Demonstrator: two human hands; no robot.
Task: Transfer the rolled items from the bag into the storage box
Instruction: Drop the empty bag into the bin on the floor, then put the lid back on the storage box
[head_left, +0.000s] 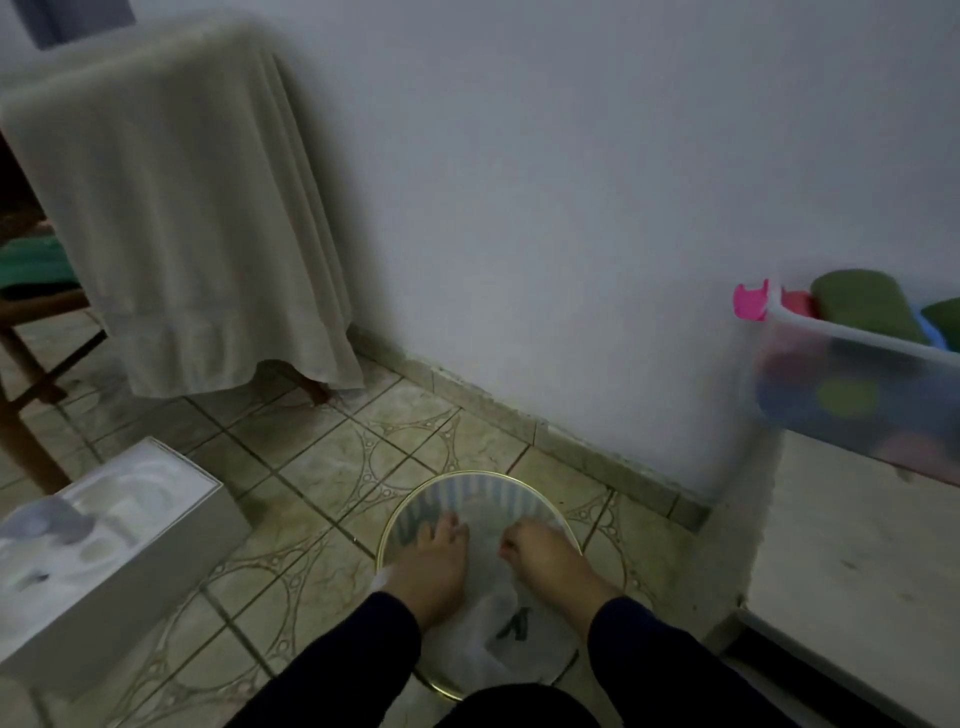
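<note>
A thin white plastic bag (498, 629) lies in a round, gold-rimmed bin (470, 475) on the tiled floor in front of me. My left hand (431, 561) reaches into the bin with its fingers spread over the bag's left side. My right hand (540, 556) is curled and pinches the bag's upper edge. The clear storage box (852, 405) with a pink clip (750, 301) stands on a raised white ledge at the right; several coloured rolled items fill it, with a green roll (867, 306) on top. The frame is dim and blurred.
A chair draped with a pale cloth (182, 208) stands at the back left. A white cardboard box (104, 551) sits on the floor at the left. A white wall (571, 208) runs behind the bin. The raised ledge (857, 545) lies to the right.
</note>
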